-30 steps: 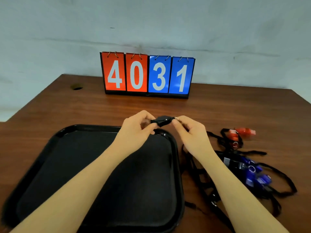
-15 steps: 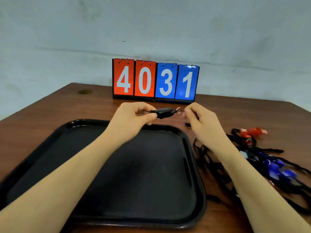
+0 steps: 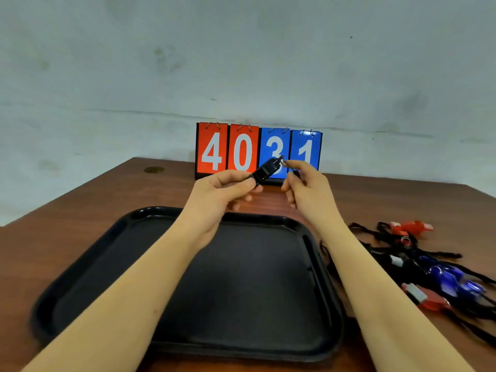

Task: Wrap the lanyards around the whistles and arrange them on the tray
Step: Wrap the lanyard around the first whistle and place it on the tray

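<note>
Left hand [image 3: 222,191] pinches a smooth black plastic whistle [image 3: 265,170]; right hand [image 3: 306,189] pinches its small metal ring [image 3: 282,161]. Glossy black rounded-square tray [image 3: 88,267] below both hands.

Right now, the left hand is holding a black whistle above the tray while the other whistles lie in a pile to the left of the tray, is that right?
Not quite: the head view shows the pile lying right of the tray, not left. The left hand does hold the black whistle.
</note>
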